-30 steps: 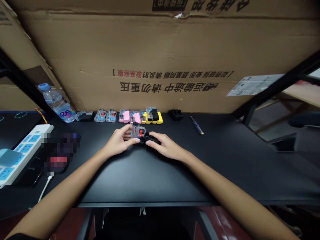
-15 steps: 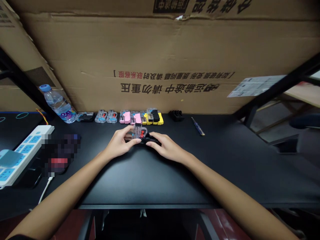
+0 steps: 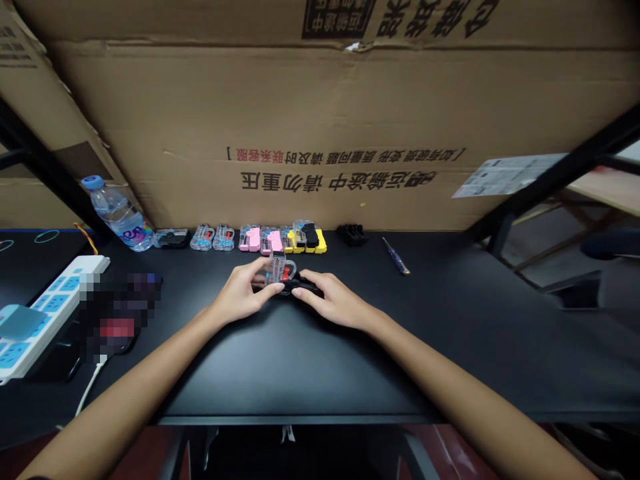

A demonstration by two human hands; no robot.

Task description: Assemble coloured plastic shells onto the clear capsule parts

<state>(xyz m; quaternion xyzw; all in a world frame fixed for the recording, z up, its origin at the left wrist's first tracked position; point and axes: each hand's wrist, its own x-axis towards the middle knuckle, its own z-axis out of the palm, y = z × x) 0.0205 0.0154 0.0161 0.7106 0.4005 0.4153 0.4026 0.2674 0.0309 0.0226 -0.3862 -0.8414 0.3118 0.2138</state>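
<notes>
My left hand is closed around a small clear plastic case with a red part inside and a dark top. From the other side, my right hand grips a black plastic piece between thumb and fingers. The two pieces meet between my hands, just above the black table; whether they are joined I cannot tell. Fingers cover much of both. Behind them stands a row of similar small cases: two clear ones, pink ones, and yellow ones with a black one on top.
A water bottle and a black-and-clear case stand at the back left. Left lie a white power strip and a blurred-out phone with a cable. A black holder and a screwdriver lie back right, before a cardboard wall.
The view has tilted up slightly, so everything sits a little lower. My hands keep their hold on the clear case and black piece, with barely any shift.
</notes>
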